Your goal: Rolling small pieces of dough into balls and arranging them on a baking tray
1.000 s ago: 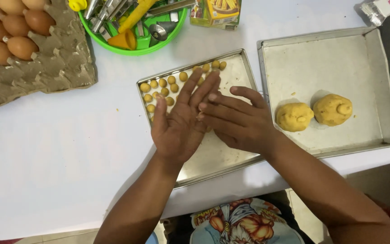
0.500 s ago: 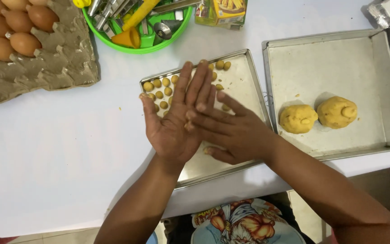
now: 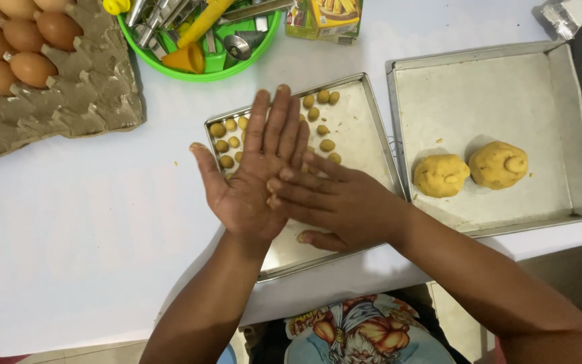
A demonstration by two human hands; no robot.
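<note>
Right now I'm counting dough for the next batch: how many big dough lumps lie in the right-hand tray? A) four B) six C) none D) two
D: two big yellow dough lumps sit side by side in the right-hand tray, while only small dough balls lie in the smaller tray under the hands.

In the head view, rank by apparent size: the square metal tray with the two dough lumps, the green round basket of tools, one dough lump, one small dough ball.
1. Square metal tray
2. Green round basket, cut off at the top edge, so its full size is unsure
3. Yellow dough lump
4. Small dough ball
</note>
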